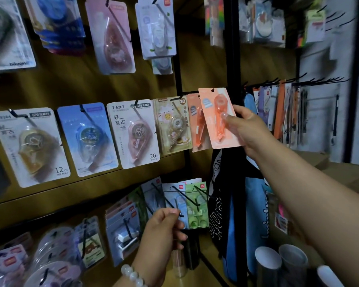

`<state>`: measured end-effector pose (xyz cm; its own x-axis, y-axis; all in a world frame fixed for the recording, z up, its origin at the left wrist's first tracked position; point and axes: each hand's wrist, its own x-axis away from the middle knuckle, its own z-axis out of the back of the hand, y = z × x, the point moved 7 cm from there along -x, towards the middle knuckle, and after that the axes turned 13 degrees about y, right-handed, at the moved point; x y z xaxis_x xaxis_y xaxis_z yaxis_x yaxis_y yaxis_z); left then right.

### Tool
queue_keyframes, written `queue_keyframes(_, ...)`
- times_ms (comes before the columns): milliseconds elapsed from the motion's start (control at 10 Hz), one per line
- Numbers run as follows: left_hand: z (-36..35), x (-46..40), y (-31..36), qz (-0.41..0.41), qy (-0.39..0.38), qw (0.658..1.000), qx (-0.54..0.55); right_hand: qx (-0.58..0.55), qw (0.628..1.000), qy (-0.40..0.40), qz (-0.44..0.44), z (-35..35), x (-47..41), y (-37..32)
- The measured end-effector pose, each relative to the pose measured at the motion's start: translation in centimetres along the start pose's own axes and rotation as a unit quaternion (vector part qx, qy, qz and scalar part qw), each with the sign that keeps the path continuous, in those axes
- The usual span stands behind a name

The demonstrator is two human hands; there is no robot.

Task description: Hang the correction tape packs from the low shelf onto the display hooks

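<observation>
Near: left hand (164, 226), beaded bracelet (133, 275) at wrist, fingers curled narrow, pinching the tip of a lower hook (175, 204), below and left of the orange pack. Farther: right hand (244, 131) gripping orange pack (219, 118) by its right edge, thumb on the blister, card upright, hang-hole at top not yet on a prong; raised just right of a hung orange twin (196, 123). Step in hand, judged: hanging, mid-placement. Next move calls for aligning hang-hole with the twin's hook tip and sliding back. Left of the pack, legible: "30" on cat card (172, 125); "T-9267", "LPS", "20" (133, 133); "12 m" (29, 146); "bitoon" perhaps, far upper left.
</observation>
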<state>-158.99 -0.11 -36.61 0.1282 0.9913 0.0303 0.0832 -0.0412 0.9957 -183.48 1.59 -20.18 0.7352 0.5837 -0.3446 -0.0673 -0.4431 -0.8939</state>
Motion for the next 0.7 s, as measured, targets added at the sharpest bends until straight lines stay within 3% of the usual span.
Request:
queue_keyframes(300,0.0,-0.3,-0.6,-0.003,-0.001,1.000,0.007,0.096,0.993,0.067,0.020,-1.2,-2.0,1.2)
queue_keyframes(500,0.3,-0.2,-0.6,-0.008,-0.003,1.000,0.014,0.244,0.961,0.081,0.102,-2.6,-3.0,1.6)
queue_keyframes(700,0.9,0.0,-0.6,-0.007,-0.003,1.000,0.023,0.311,0.938,0.093,0.125,-1.3,-2.2,2.6)
